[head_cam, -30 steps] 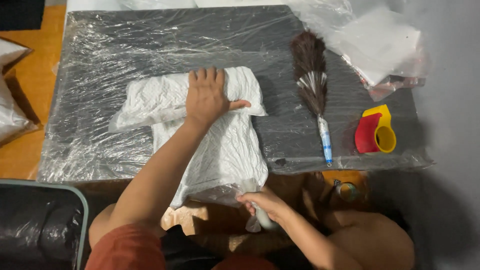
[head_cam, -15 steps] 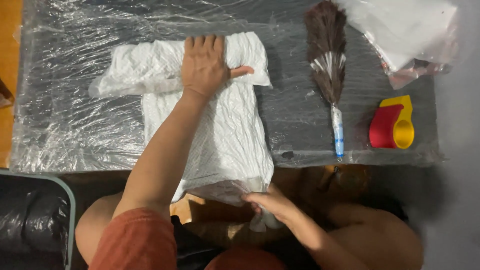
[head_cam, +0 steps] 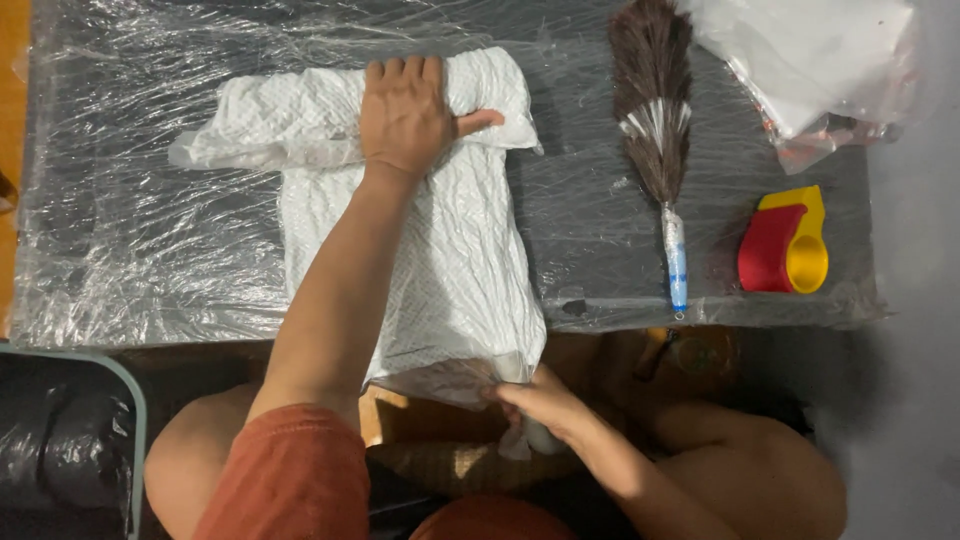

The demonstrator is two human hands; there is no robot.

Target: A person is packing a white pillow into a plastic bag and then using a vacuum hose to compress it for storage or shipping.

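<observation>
The fingers [head_cam: 405, 72] of the left hand [head_cam: 410, 118] lie flat and close together, palm down, pressing on the rolled far end of a white quilted cloth [head_cam: 440, 270], with the thumb [head_cam: 478, 122] stretched out sideways along the roll; the hand grips nothing, it only bears down. The right hand [head_cam: 540, 402] sits below the near edge of the tabletop [head_cam: 150, 250], its fingers curled and pinched onto the hanging near end of the same cloth, though how tightly they close is partly hidden by the fabric. The cloth runs from the far middle of the tabletop, where it is folded into a thick horizontal roll, straight down to the near edge and over it, forming a rough T shape. The tabletop is dark and wrapped in crinkled clear plastic film [head_cam: 120, 180]. Right of the cloth, apart from it, a feather duster [head_cam: 655, 130] lies lengthwise, brown plumes toward the far edge and its pale blue handle [head_cam: 677, 262] reaching the near edge. Further right, near the near right corner, stands a red and yellow plastic scoop [head_cam: 785, 245]. At the far right corner lies a clear plastic bag of white material [head_cam: 810, 60]. A dark bin [head_cam: 60, 440] stands beyond the near left corner.
</observation>
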